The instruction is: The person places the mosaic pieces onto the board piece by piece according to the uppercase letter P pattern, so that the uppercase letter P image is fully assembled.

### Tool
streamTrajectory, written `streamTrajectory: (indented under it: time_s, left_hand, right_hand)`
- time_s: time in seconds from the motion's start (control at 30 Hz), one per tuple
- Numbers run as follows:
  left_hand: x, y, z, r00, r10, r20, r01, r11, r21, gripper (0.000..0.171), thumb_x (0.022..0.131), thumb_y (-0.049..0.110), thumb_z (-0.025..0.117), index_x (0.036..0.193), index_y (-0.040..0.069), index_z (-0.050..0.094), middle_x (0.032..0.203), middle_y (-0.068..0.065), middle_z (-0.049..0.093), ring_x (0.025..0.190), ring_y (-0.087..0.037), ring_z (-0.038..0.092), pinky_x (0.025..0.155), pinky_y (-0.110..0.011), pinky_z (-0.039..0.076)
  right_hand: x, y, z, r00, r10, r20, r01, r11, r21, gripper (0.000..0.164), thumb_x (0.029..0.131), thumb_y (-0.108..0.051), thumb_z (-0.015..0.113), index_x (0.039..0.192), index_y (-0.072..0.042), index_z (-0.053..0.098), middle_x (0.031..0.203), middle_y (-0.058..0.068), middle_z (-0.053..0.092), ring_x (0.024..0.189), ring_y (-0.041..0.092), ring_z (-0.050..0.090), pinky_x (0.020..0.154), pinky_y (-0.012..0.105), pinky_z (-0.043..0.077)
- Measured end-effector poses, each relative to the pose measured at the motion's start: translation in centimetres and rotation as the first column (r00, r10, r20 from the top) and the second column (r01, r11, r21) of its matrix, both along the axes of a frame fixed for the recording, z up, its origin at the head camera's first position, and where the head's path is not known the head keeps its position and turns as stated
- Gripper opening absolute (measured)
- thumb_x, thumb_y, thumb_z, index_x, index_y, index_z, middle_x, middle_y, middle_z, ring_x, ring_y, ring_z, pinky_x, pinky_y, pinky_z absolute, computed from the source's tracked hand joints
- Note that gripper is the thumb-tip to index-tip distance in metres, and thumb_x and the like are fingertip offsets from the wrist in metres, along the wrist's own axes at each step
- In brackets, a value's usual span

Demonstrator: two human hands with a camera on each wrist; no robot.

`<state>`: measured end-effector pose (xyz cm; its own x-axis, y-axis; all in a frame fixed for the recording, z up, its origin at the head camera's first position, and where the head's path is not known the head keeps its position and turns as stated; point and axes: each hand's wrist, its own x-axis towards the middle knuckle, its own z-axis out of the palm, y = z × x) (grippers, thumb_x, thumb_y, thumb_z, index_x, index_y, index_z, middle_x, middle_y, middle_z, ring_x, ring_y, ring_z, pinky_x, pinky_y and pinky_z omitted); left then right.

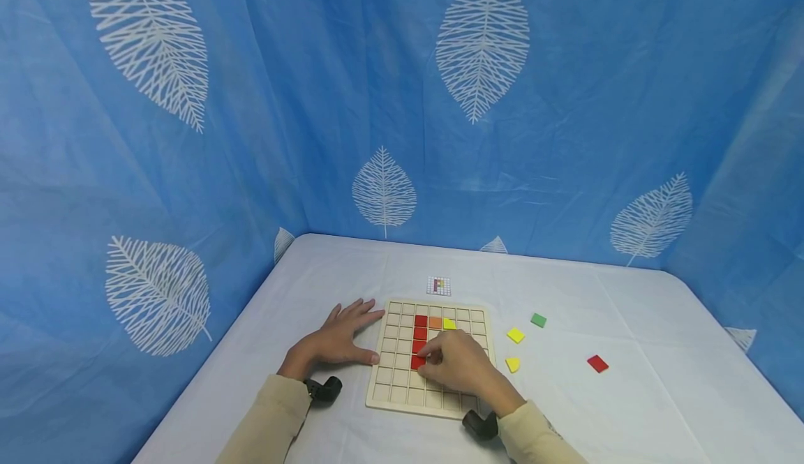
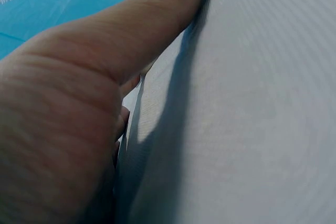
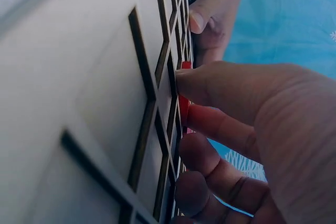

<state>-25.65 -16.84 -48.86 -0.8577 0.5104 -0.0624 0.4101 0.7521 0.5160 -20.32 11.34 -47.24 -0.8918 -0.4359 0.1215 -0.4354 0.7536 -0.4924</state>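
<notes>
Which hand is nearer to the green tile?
The right hand. It is over the wooden board, left of the green tile; the left hand is at the board's left edge, farther away.

Blue fabric backdrop [image 1: 377, 94], white leaf prints [image 1: 482, 52], white-covered table [image 1: 628, 415]

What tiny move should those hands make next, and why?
Probably press the red tile down into a square and let go: the right hand pinches it right at the grid board, in line with three other red tiles.
</notes>
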Motion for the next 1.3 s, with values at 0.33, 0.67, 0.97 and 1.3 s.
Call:
streamTrajectory:
  time_s: [0.33,0.67,0.97,1.3]
  left_hand:
    - [0.1,0.0,-0.1,1.000,-0.003,-0.001,0.003,1.000,0.001,0.097,0.075,0.066,0.076,0.156,0.030,0.037,0.168,-0.003,0.022,0.158,-0.031,0.009,0.125,-0.062,-0.001]
    - [-0.1,0.0,0.0,1.000,0.001,-0.007,-0.001,1.000,-0.006,0.096,0.076,0.067,0.075,0.156,0.031,0.036,0.169,-0.002,0.021,0.158,-0.031,0.009,0.126,-0.062,-0.001]
    - [-0.2,0.1,-0.1,1.000,0.001,-0.014,-0.001,1.000,-0.010,0.097,0.075,0.068,0.075,0.156,0.032,0.036,0.168,-0.002,0.022,0.158,-0.031,0.009,0.125,-0.062,-0.001]
    - [-0.2,0.1,-0.3,1.000,0.012,-0.012,-0.012,1.000,-0.016,0.098,0.074,0.069,0.075,0.156,0.031,0.037,0.168,-0.002,0.022,0.158,-0.031,0.009,0.125,-0.062,0.000]
  right_hand:
    - [0.0,0.2,0.0,0.997,0.037,-0.071,-0.032,0.997,0.071,0.020,0.078,-0.033,0.083,0.096,-0.024,0.081,0.069,-0.021,0.057,0.068,0.000,0.049,0.056,0.019,0.041]
    - [-0.2,0.1,0.0,0.994,0.005,-0.112,0.001,0.999,0.045,0.015,0.077,-0.033,0.083,0.088,-0.024,0.079,0.070,-0.018,0.060,0.065,-0.003,0.051,0.056,0.018,0.042]
    - [-0.3,0.3,0.1,0.997,-0.011,-0.078,0.014,0.999,0.039,0.019,0.076,-0.036,0.085,0.089,-0.025,0.079,0.075,-0.018,0.062,0.069,-0.002,0.053,0.059,0.020,0.044]
    - [-0.4,1.3,1.0,1.000,-0.008,-0.026,0.007,0.999,-0.042,0.019,0.077,-0.032,0.086,0.092,-0.023,0.078,0.080,-0.013,0.066,0.067,0.002,0.055,0.059,0.022,0.045]
